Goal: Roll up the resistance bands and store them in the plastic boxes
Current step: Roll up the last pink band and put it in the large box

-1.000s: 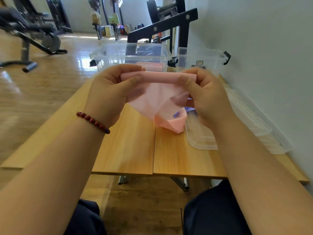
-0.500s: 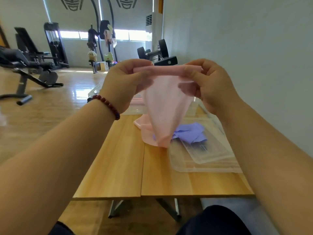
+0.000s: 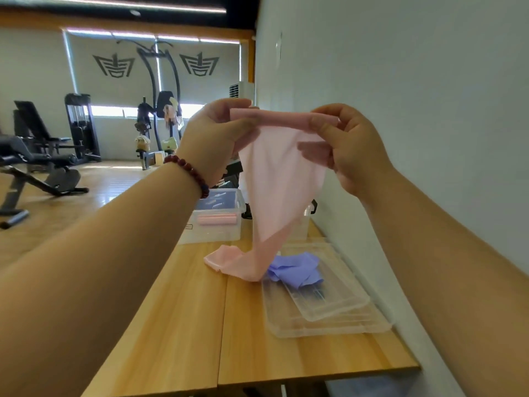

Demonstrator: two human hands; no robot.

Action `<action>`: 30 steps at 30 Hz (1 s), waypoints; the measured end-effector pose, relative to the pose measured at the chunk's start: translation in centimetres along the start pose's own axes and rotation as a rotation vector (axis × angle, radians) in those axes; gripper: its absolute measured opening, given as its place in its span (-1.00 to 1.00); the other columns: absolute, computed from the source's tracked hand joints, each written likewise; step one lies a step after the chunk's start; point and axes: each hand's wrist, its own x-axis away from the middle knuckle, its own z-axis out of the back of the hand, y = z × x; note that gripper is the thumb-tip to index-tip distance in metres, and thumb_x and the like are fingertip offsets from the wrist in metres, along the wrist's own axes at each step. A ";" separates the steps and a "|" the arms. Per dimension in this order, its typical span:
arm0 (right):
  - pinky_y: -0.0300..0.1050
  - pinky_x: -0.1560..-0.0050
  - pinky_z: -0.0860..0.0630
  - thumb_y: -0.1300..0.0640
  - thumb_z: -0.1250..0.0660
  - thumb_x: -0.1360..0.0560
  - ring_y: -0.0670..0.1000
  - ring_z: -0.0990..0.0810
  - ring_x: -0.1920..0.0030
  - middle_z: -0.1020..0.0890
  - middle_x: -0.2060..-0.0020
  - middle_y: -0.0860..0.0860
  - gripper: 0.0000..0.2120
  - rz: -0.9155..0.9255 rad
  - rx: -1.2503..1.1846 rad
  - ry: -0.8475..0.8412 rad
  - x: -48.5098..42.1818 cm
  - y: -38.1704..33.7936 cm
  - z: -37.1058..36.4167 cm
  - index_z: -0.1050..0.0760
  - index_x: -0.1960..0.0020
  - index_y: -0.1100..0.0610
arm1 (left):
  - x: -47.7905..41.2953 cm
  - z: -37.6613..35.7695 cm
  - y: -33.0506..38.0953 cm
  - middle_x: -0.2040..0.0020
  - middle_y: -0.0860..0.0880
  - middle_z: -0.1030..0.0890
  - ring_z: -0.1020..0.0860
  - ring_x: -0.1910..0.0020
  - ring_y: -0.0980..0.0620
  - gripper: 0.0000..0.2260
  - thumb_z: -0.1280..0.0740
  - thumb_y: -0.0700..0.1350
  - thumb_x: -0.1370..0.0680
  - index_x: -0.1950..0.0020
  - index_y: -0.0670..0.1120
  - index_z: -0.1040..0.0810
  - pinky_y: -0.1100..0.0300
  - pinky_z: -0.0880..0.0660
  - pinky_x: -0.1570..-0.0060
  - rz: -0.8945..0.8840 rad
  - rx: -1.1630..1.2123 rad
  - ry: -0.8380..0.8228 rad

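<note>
A pink resistance band (image 3: 279, 179) hangs in the air above the table, its top edge rolled into a thin tube. My left hand (image 3: 214, 138) pinches the tube's left end and my right hand (image 3: 349, 144) pinches its right end. The band's loose tail trails down to the wooden table (image 3: 177, 325). A crumpled purple band (image 3: 296, 269) lies on the clear lids (image 3: 329, 313). Farther back stands a clear plastic box (image 3: 217, 222) with a rolled pink band (image 3: 217, 219) inside it. A second clear box (image 3: 303, 227) is mostly hidden behind the hanging band.
A white wall (image 3: 400, 110) runs close along the table's right side. Gym benches and machines (image 3: 43, 156) stand on the wooden floor to the left and at the back. The table's near edge lies just below my forearms.
Both hands have lifted the pink band higher off the table, so more of it hangs free. The view has tilted up toward the room.
</note>
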 end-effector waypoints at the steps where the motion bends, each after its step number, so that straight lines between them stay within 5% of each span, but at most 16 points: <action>1: -0.09 0.12 -0.62 0.23 -0.32 -0.59 0.13 -0.71 0.14 -0.62 0.04 0.01 -0.89 0.009 -0.016 0.006 -0.4 -0.5 0.1 -0.54 0.04 0.04 | -0.3 -0.3 0.5 -0.05 -0.09 -0.65 -0.66 -0.04 0.05 -0.83 -0.39 -0.29 -0.52 -0.08 -0.10 -0.59 0.17 -0.59 -0.08 -0.006 -0.008 0.001; 5: -0.09 0.06 -0.62 0.30 -0.31 -0.59 0.15 -0.70 0.06 -0.61 0.00 0.05 -0.85 0.074 -0.059 0.005 -1.8 -2.7 0.8 -0.54 0.03 0.06 | -1.2 -1.1 2.7 0.06 -0.04 -0.68 -0.68 0.03 0.08 -0.86 -0.37 -0.27 -0.54 -0.08 -0.14 -0.60 0.20 -0.59 -0.06 -0.029 -0.018 -0.046; 9: -0.09 0.06 -0.62 0.32 -0.29 -0.59 0.11 -0.70 0.07 -0.61 0.01 0.05 -0.83 0.137 -0.056 -0.009 -2.9 -4.6 1.2 -0.54 0.04 0.07 | -1.8 -1.6 4.4 -0.04 -0.07 -0.65 -0.69 0.04 0.00 -0.85 -0.35 -0.23 -0.57 -0.12 -0.11 -0.57 0.19 -0.62 0.12 -0.062 -0.018 -0.100; 16: 0.00 -0.03 -0.64 0.30 -0.30 -0.59 0.16 -0.68 -0.02 -0.61 -0.02 0.07 -0.81 0.171 -0.022 0.032 -4.2 -5.6 1.6 -0.54 0.05 0.02 | -2.1 -2.9 5.1 0.02 0.05 -0.67 -0.68 0.20 0.13 -0.85 -0.36 -0.16 -0.58 -0.14 -0.03 -0.56 0.30 -0.57 0.26 -0.171 -0.139 -0.021; 23: -0.23 0.06 -0.59 0.41 -0.33 -0.52 0.05 -0.66 0.03 -0.60 0.00 0.12 -0.76 0.050 -0.045 0.015 -3.2 -3.0 1.6 -0.58 0.09 0.09 | -1.6 -2.1 1.8 0.08 0.01 -0.66 -0.66 0.25 0.14 -0.85 -0.34 -0.20 -0.58 -0.15 -0.08 -0.56 0.23 -0.62 0.21 -0.051 -0.107 -0.022; 30: -0.18 0.03 -0.61 0.35 -0.40 -0.49 0.05 -0.70 0.09 -0.65 0.09 0.14 -0.89 -0.088 -0.087 0.009 -2.3 0.4 1.3 -0.61 0.07 0.16 | -1.2 -0.7 -1.9 0.02 -0.12 -0.66 -0.68 0.03 -0.04 -0.85 -0.36 -0.31 -0.54 -0.03 -0.08 -0.58 0.12 -0.63 0.02 0.096 0.047 -0.036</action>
